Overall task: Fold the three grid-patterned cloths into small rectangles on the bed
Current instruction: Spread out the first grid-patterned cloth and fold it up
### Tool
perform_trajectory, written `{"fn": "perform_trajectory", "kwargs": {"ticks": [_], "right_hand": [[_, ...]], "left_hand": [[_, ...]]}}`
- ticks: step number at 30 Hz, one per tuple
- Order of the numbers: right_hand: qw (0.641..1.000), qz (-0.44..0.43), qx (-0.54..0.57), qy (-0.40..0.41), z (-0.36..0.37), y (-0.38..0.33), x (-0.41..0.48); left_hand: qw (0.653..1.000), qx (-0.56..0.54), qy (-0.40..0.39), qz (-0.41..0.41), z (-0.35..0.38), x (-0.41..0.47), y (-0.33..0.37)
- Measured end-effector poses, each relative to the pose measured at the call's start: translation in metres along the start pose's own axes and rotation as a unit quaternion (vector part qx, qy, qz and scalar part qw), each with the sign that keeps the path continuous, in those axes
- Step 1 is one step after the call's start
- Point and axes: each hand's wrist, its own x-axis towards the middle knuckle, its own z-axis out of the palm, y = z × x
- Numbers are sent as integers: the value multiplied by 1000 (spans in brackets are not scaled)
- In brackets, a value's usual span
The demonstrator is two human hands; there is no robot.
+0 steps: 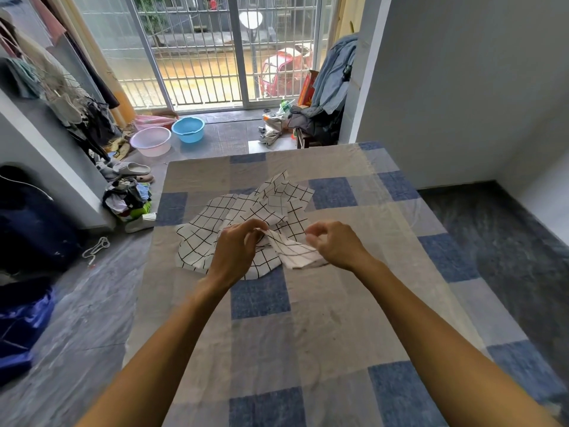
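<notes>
Head cam, looking down on the bed.

Bed w/ check sheet in blue, grey and beige squares (308,318) fills centre and lower frame.

Task items: crumpled heap of white cloths w/ black grid lines (246,208) lies unfolded on the sheet at frame centre, just above the hands. No. of cloths in the heap: cannot tell. One more piece, a pale white cloth w/ faint grey grid lines (292,252), sits at the heap's lower right edge, stretched between the two hands and partly overlapping the heap.

L hand (237,248): centre frame, fingers curled, thumb and fingertips pinching the left end of the pale cloth, raised a little off the heap.

R hand (335,245): right of centre, fingers curled in, thumb against forefinger, pinching the pale cloth's right edge. Contact is a bit blurred. Both forearms bare, entering from the bottom corners.

Surroundings:
- Round blue plastic basin (187,129) and round translucent pink basin (151,141) side by side on the floor, upper left of centre.
- Barred sliding glass door (200,57) at top centre.
- Blue denim garment (335,72) hanging upper right of the door.
- Mixed pile of clothes (129,200) on the floor beside the bed's left edge; grey sandals (132,169) just above it.
</notes>
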Motion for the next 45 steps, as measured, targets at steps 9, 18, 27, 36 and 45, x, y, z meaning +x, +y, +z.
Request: {"fn": "perform_trajectory", "kwargs": {"ticks": [9,18,27,36,45], "right_hand": [[997,25,-53,-59,24,6,-1],[997,-69,-40,1,24,-9,7],[996,-62,-68,-13,24,-3,1],[975,-145,-160,53,27,-7,-3],[974,-174,-101,100,38,-12,-10]], "left_hand": [[998,-36,-21,-37,-6,1,18],[998,-29,-59,9,-4,-1,29],[997,-15,-74,21,-10,1,16],[975,165,-99,112,5,-4,22],[988,116,-51,85,9,-8,28]]}}
